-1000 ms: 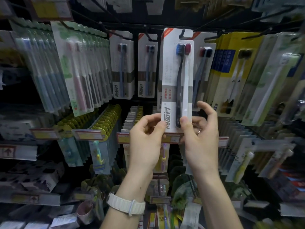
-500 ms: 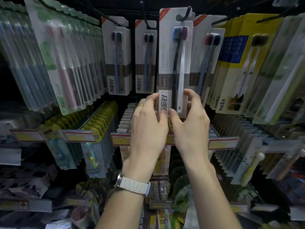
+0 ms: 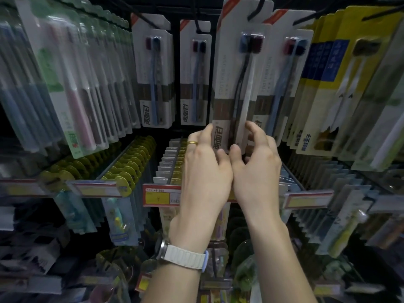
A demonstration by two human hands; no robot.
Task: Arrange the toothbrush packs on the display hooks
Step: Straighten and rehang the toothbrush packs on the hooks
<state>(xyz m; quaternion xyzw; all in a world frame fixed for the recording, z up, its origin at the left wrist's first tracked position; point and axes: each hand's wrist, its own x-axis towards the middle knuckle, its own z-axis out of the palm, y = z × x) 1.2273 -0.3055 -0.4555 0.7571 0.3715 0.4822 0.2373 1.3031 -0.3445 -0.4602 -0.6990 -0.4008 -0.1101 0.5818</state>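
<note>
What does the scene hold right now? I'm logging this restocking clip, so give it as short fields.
setting: shop display of hanging toothbrush packs
held item: white card two-brush toothbrush pack, its top hole at a black metal display hook
left hand: pinches the pack's lower left edge
right hand: pinches the pack's lower right edge
neighbours: yellow card packs to the right

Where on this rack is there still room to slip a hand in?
Dark gap between the two white card toothbrush packs and. Crowded: the green-backed packs, the yellow packs, and the white pack both hands hold.
</note>
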